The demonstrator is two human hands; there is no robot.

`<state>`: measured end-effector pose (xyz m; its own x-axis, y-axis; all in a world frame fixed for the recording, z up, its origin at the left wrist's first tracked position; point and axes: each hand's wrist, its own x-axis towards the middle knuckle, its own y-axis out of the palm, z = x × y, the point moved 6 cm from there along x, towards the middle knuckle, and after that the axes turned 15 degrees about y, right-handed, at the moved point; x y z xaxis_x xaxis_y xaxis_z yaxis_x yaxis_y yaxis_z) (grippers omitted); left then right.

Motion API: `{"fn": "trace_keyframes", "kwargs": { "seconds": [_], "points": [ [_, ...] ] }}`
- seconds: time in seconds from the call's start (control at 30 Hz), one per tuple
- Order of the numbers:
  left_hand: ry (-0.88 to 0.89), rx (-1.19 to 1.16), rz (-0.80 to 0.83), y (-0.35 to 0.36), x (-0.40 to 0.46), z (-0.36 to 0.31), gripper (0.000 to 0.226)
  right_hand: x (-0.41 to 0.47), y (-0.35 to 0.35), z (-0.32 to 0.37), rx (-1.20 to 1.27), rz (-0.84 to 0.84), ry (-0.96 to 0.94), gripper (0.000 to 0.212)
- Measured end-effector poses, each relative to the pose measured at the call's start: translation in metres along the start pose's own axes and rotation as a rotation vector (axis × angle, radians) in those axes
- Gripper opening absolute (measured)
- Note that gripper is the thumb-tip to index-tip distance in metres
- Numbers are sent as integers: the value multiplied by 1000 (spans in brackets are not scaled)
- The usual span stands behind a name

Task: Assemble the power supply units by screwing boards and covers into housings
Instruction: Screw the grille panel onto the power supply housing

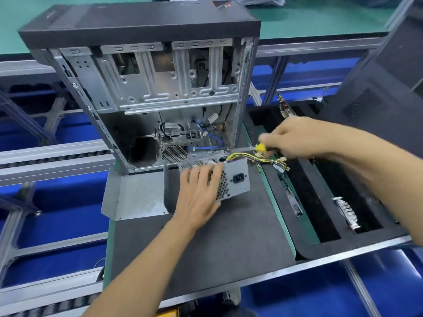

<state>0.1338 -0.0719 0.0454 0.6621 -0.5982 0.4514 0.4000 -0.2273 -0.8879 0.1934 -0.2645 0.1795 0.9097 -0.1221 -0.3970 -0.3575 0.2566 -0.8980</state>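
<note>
Grey metal conveyor rails (52, 154) over blue floor (68, 216); green-topped bench (309, 21) behind; black foam mat (206, 243).

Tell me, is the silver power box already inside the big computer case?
No, the power box sits outside the computer case on the dark mat, under the left hand.

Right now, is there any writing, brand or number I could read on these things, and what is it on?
Nothing reads clearly.
Case top: faint print at its left end and a red-and-white sticker at its right end, both blurred.
Power supply: no label visible on the face with the socket.
Cable tags inside the case: too small to read.
</note>
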Motion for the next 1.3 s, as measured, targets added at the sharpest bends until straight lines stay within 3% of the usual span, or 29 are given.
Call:
{"fn": "trace_keyframes", "kwargs": {
  "seconds": [0.07,0.17,0.33,0.43,0.5,0.6,0.73,0.9,1.03,1.1,1.3],
  "points": [
    [53,33,-39,7,-25,-13,93,14,26,-49,303,-44,159,46],
    [69,3,-34,23,-62,-32,90,24,134,-94,583,206,431,23],
    [-94,-90,43,29,-60,-31,56,32,230,-98,341,159,473,34],
    [-26,-130,71,30,-50,-31,41,39,219,-91,251,-77,472,48],
    [17,-162,60,28,-53,-34,34,58,198,-85,537,-174,455,53],
    [91,-204,64,25,-65,-45,32,95,191,-68,1236,145,626,48],
    [158,-259,90,25,-76,-51,29,119,202,-63,1618,256,709,13],
    [204,-303,106,27,-79,-50,32,99,205,-67,1614,28,507,10],
    [210,-331,110,26,-77,-49,31,103,202,-78,1789,209,592,24],
    [210,-347,100,26,-78,-49,29,107,201,-84,1725,236,691,24],
    [215,-358,98,27,-80,-49,29,96,194,-86,1411,-198,515,27]
  ]
}}
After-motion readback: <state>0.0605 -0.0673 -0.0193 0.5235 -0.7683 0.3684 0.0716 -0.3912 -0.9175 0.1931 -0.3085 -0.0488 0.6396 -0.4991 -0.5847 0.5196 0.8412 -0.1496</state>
